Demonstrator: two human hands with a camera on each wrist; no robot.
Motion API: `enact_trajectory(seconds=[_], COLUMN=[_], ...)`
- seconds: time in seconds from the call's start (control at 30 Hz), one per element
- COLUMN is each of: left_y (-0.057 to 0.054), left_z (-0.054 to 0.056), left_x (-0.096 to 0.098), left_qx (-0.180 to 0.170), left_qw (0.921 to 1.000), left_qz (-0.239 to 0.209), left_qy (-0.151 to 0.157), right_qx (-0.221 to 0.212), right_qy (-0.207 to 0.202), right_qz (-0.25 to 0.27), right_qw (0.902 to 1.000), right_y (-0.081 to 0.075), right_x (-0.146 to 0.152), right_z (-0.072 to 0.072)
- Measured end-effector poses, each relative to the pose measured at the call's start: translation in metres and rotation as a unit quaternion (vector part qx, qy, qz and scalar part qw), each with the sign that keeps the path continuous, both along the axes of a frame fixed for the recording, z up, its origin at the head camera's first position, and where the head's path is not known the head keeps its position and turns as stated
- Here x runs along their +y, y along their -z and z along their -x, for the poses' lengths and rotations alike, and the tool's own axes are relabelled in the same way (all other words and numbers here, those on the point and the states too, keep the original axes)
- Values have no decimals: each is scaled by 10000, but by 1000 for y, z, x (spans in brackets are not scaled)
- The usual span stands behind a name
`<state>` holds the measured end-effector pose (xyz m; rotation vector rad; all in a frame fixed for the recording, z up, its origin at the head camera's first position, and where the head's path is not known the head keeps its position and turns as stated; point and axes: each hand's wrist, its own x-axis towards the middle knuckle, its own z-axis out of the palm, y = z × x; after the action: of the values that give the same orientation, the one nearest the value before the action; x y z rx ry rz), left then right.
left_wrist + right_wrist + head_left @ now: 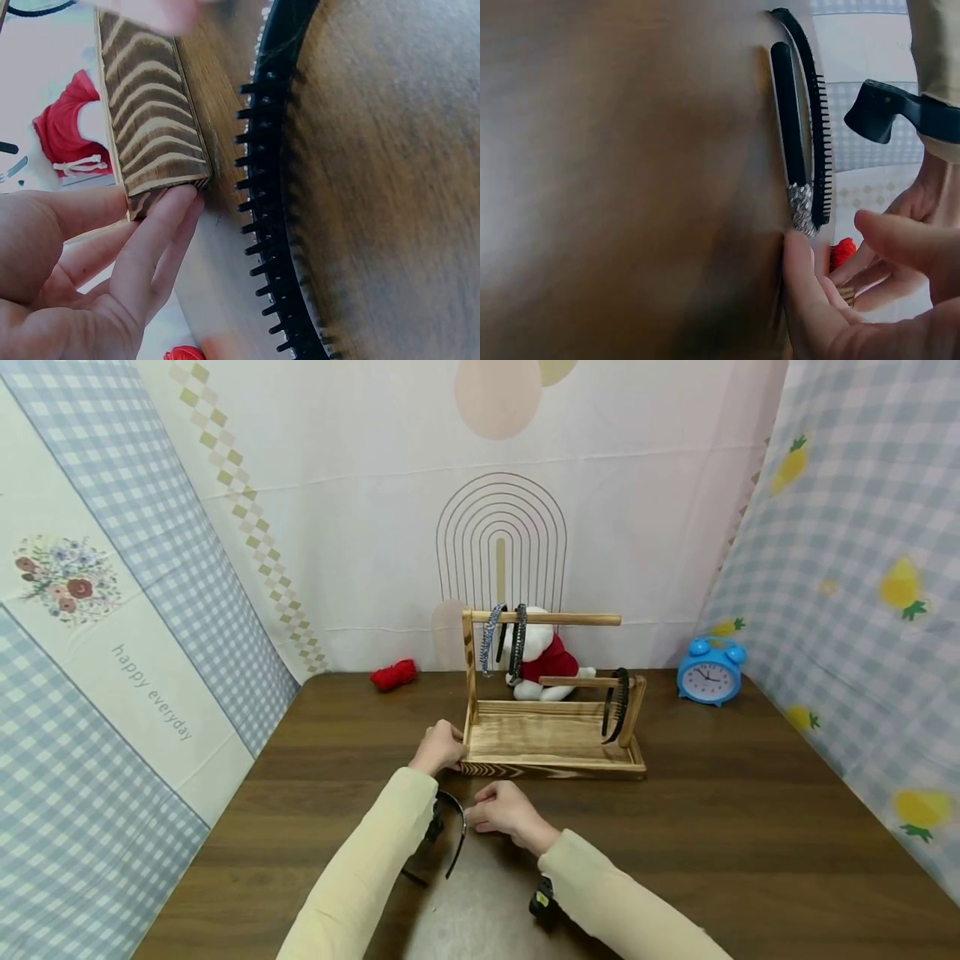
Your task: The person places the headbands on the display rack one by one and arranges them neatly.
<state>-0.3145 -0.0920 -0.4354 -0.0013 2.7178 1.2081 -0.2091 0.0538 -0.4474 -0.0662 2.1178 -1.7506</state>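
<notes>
My left hand (441, 746) grips the left front corner of a wooden headband rack (551, 770), thumb and fingers on either side of the corner in the left wrist view. On the table before it stands a black toothed headband (462, 828) with a glittery silver section, partly hidden by the left forearm. My right hand (506, 814) is just right of this headband. In the right wrist view a fingertip is at the glittery part (802, 206), while the thumb stays apart; whether they touch is unclear. A blue patterned headband (489, 639) and dark ones hang from the upper bar.
Another black toothed headband (619, 706) hangs on the rack's lower bar. Behind the rack sits a white plush toy in red (551, 660). A red bundle (393, 675) lies at the back left, and a blue alarm clock (709, 672) stands at the back right.
</notes>
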Motion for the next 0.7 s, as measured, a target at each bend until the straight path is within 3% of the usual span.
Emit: enact_trajectory(seconds=[0.2,0.4,0.5,0.7], left_y=[-1,0,0,-3], left_z=[-5,-3,-2,0], left_x=[0,0,-1,-2], left_qx=[23,28,-3,-30], left_qw=[9999,9997,9998,9999], left_qz=[47,-24,-17,-43], left_qy=[118,222,190,147], right_qx=[315,949,881,531], right_qy=[-402,-502,-467,-550], right_qz=[-862,-2211,-2296,-1598], right_qw=[9950,9693,9682,9842], right_y=[1,3,2,-3], right_x=[-16,-24,-22,-7], right_z=[7,12,13,13])
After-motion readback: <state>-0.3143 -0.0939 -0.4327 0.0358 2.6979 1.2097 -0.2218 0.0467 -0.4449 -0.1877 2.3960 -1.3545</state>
